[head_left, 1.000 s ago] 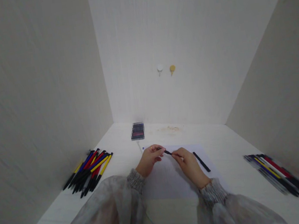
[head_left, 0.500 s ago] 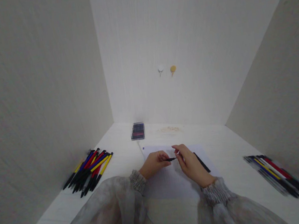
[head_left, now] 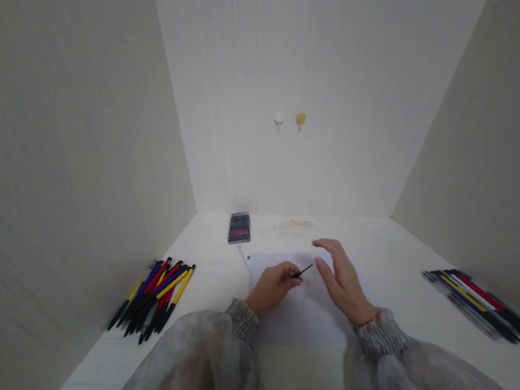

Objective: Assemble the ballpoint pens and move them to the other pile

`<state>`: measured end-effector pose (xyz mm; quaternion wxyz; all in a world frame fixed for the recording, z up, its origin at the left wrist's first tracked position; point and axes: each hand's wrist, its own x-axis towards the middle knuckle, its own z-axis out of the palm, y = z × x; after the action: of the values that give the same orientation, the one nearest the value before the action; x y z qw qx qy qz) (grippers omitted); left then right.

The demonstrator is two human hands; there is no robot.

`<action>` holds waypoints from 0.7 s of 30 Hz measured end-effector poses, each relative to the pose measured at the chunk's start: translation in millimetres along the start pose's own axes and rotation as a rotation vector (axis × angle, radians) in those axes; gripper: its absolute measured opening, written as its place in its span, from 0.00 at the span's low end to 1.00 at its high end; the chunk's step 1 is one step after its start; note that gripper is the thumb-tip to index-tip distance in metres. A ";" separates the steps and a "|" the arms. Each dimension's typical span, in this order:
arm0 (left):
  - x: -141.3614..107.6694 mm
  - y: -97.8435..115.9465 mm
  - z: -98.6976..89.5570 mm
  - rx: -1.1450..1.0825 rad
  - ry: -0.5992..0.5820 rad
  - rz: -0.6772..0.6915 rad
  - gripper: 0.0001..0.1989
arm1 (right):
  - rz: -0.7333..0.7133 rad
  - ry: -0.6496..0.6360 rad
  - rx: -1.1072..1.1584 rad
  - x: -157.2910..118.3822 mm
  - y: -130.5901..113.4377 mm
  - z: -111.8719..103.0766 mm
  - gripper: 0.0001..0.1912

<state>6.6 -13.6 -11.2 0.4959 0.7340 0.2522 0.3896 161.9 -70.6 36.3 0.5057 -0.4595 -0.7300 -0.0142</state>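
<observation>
My left hand [head_left: 276, 285] is closed, pinching a small black pen part. From it a thin dark pen refill [head_left: 306, 269] sticks out to the right and slightly upward. Just right of the refill's end, my right hand [head_left: 344, 280] is held with thumb and fingers apart and nothing in them. Both hands are over a white sheet of paper [head_left: 299, 326] on the table. Whatever lies under my right palm is hidden.
A heap of pens [head_left: 155, 298] in several colours lies at the left. On the right, more pens [head_left: 482, 305] lie side by side. A dark pixelated object [head_left: 239, 228] stands at the back, with a pale cable near it. Two hooks [head_left: 300, 120] are on the back wall.
My right hand has moved away from the refill, up and to the right, and its fingers have spread. The refill now points more upward. The black pen barrel beside my right hand is now hidden.
</observation>
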 end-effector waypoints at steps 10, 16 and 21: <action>7.5 13.9 -4.0 -0.393 0.246 -0.104 0.12 | 0.490 -0.557 -0.551 5.8 60.5 -17.9 0.12; 11.8 5.9 -4.5 -0.411 0.308 -0.116 0.08 | 0.493 -0.720 -0.695 -5.0 58.9 -6.9 0.09; 10.6 6.5 -3.7 -0.325 0.259 -0.177 0.05 | 0.462 -0.731 -0.748 -8.9 57.4 -3.6 0.10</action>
<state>9.5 -6.1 -1.0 0.6034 0.5633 0.3111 0.4709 204.5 -45.0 5.8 0.0131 -0.7299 -0.6835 -0.0010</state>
